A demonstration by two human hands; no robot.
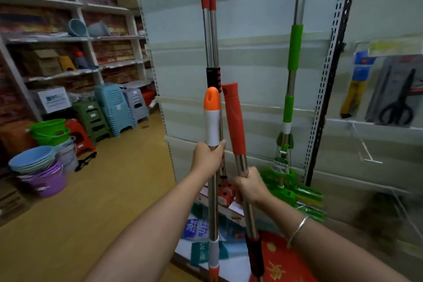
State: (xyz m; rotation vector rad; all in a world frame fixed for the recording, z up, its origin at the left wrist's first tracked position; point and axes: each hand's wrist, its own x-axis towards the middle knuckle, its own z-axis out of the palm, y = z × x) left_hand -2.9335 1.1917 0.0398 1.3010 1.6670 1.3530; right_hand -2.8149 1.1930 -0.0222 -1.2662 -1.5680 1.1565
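My left hand [207, 158] grips a steel mop pole [213, 208] just below its white and orange handle cap [212, 117]. My right hand [250, 186] grips a second steel pole [249, 217] under its long orange-red foam grip [234, 121]. Both poles stand nearly upright in front of me. Behind them, two more orange-gripped poles [209, 30] hang against the shelf's white back panel [251, 52]. A green mop [291, 75] leans against the same panel at the right, its green head [295, 192] low down.
Packaged goods [196, 229] and a red printed sheet [279, 258] lie on the low shelf base. Scissors in packs [398, 98] hang at the right. Stacked buckets [41, 167], basins and plastic stools [114, 107] stand on the tan floor at the left, with wall shelves behind.
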